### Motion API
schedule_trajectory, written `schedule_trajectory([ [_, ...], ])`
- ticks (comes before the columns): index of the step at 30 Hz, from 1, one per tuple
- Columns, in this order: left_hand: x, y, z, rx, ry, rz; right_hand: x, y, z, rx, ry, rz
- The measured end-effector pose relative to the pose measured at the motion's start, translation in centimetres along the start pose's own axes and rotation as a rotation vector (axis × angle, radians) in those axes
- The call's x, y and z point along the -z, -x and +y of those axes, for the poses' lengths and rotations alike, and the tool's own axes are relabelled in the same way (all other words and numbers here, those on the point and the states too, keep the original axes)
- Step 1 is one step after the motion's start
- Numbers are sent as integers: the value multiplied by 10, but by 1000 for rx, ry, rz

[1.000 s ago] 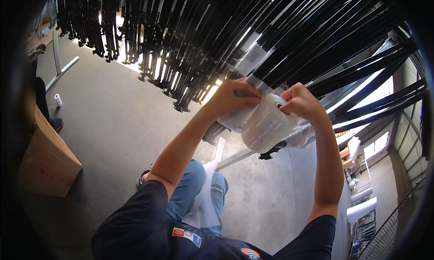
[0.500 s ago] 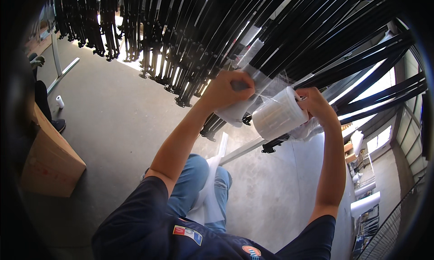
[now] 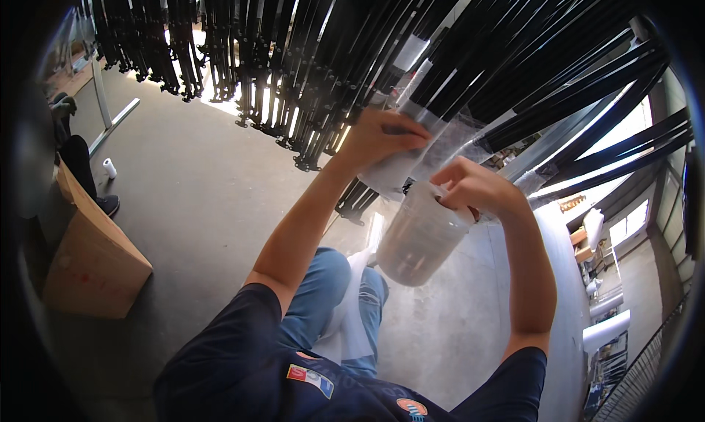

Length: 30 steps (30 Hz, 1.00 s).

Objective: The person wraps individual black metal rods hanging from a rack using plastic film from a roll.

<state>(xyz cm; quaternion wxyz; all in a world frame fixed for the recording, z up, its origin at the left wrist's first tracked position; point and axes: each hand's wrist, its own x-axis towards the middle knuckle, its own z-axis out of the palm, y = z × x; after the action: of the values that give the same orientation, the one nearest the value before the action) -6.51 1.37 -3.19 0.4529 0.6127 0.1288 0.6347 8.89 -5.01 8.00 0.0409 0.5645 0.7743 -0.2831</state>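
Head view, from the left: a brown cardboard box [image 3: 99,268] with flat, creased sides stood on smooth grey concrete floor [image 3: 213,216], its contents hidden from sight. Just beyond lay a small white roll [image 3: 110,168]. Slim black bars [image 3: 297,55], glossy and hooked at their ends, hung in dense rows above. The left hand [image 3: 383,137] curled its fingers against soft white wrapping [image 3: 391,174] around some bars; whether it gripped could not be told. Between the hands, lower down, a translucent film roll [image 3: 420,235], smooth and cylindrical, tilted from the right hand [image 3: 479,189], which grasped its upper end. Farther right lay a long white roll [image 3: 608,331].
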Motion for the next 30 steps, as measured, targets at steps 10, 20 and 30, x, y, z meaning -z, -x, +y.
schedule_trajectory([
  [10, 14, -8, -12, -248, 261, -397, 13, -25, 14, -108, -92, 121],
  [20, 9, -13, -18, -158, -79, -374, 11, -20, 43, -73, -251, 202],
  [30, 6, -9, -13, -109, -56, -279, 24, 3, 27, -197, 41, 718],
])
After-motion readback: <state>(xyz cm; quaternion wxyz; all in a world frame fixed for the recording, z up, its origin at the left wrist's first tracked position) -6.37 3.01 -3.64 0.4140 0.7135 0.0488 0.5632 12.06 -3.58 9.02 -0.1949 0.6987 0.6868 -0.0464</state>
